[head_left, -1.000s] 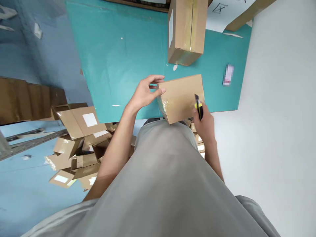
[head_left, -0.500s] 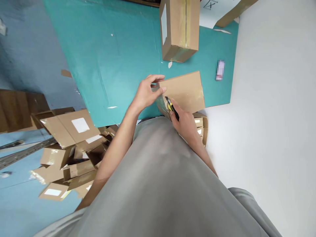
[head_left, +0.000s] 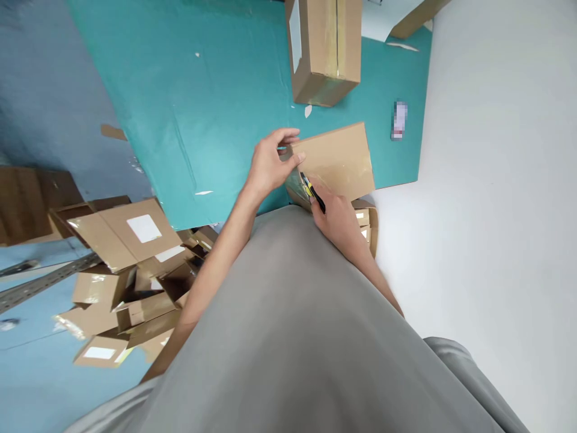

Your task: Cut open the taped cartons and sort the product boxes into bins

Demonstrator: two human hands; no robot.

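Observation:
A brown cardboard box point(head_left: 338, 150) lies near the front edge of the green table, tilted a little, with clear tape over its left end. My left hand point(head_left: 273, 159) is at the box's upper left corner, its thumb on the top face and its fingers curled behind the end, gripping it. In my right hand point(head_left: 338, 219) is a black and yellow box cutter point(head_left: 313, 191). The tip of the cutter is at the taped left edge of the box, just below my left thumb. How deep the blade sits is too small to tell.
A taped carton point(head_left: 327, 54) stands at the back of the green table point(head_left: 216, 120). A blurred small item point(head_left: 399, 120) lies at the right. Opened cartons point(head_left: 135, 237) are piled on the floor at left. A white wall point(head_left: 496, 180) bounds the right side.
The view has shifted slightly, so the table and cartons sit a little higher in it. Both hands keep their holds, and the cutter stays at the box's left edge.

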